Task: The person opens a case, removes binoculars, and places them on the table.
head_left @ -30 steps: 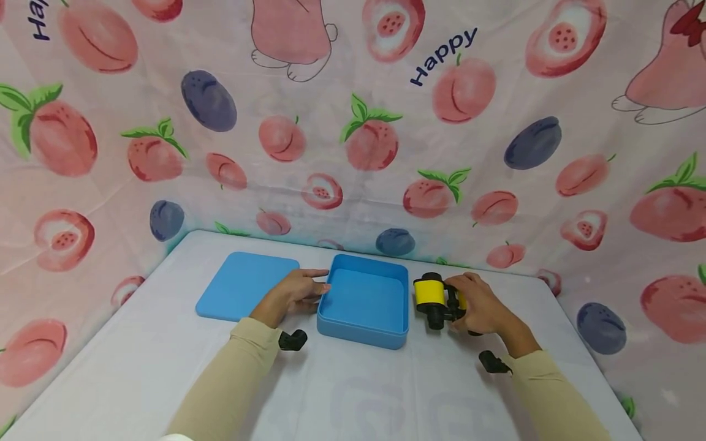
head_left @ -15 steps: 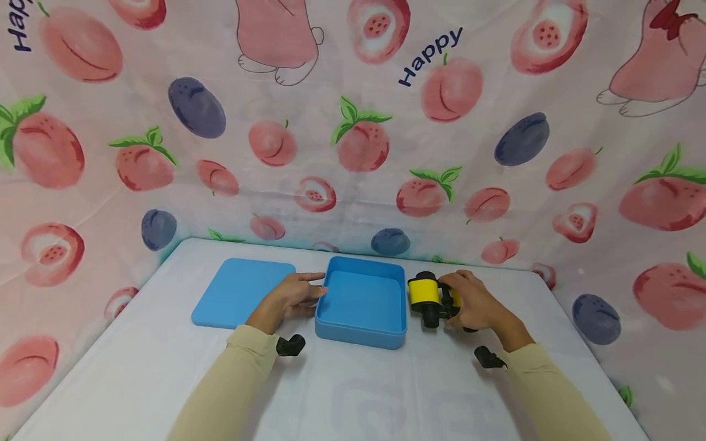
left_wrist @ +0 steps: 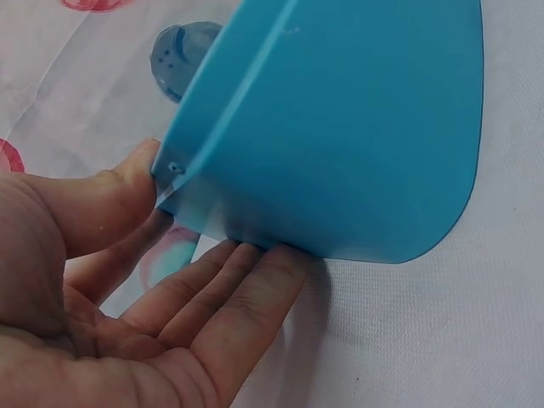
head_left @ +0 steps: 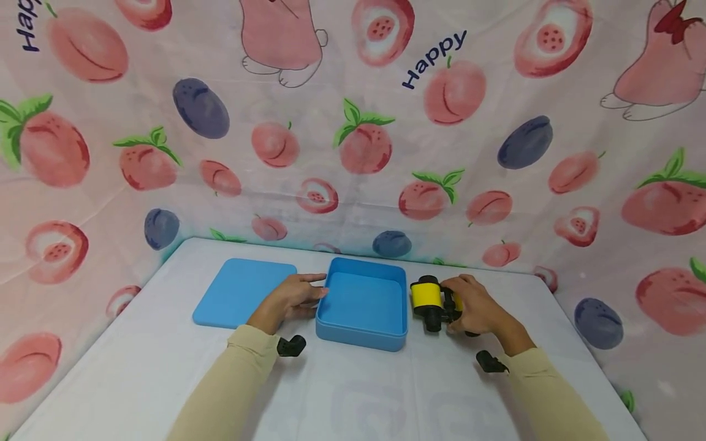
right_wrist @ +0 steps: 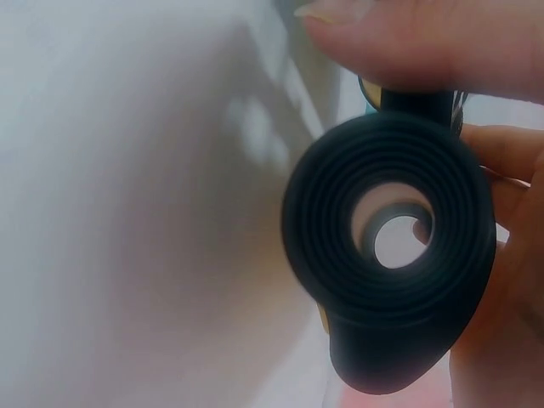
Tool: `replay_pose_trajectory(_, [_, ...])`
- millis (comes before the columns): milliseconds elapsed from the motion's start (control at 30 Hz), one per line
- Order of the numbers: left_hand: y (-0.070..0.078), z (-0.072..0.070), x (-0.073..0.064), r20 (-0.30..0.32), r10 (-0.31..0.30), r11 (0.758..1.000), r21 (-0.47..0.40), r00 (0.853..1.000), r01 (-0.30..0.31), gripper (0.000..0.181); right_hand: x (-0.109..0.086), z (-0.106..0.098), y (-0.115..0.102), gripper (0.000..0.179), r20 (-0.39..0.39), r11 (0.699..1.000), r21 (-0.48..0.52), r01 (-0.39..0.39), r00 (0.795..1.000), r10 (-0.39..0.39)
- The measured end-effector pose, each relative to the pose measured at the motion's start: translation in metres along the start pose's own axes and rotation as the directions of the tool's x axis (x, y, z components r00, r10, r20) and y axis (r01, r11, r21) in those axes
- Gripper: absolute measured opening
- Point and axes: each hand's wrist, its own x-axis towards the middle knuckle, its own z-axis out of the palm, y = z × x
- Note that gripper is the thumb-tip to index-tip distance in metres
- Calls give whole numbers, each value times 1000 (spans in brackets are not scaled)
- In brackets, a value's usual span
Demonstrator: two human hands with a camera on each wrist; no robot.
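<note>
A blue open-topped box [head_left: 361, 340] stands mid-table, its inside bare. My left hand [head_left: 291, 299] lies against its left wall, thumb at the rim and extended fingers touching the outer side lower down, as the left wrist view shows on the box [left_wrist: 357, 127]. Right of the box is a pair of yellow and black binoculars [head_left: 427, 295]. My right hand [head_left: 478, 306] grips their right barrel, covering much of it. In the right wrist view a black eyecup [right_wrist: 319, 229] faces the camera, with the thumb across one side and fingers on another.
A flat blue lid [head_left: 234, 291] lies left of the box, partly behind the left hand. Behind the white-covered table [head_left: 353, 398] hangs a fruit-print cloth [head_left: 342, 233]. Black wrist mounts [head_left: 291, 346] show by both sleeves.
The whole head view has shifted slightly. Both hands, the box and the binoculars keep nearly the same places relative to one another.
</note>
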Motion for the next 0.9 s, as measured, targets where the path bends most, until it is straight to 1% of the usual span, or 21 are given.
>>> replay_pose_trajectory(367, [0,1,1,6,-6,1000,-15,1000,6,58,-2,0,2,95,0,1000,25,-11,1000,11])
replay_pose_trajectory(633, [0,-1,2,-13,-17,1000,1,1000,17,57,-3,3,6,93,-5,1000,31,1,1000,-1])
replay_pose_trajectory(900, [0,-1,3,0,-15,1000,-14,1000,15,58,-4,7,8,93,-10,999,45,3,1000,-3])
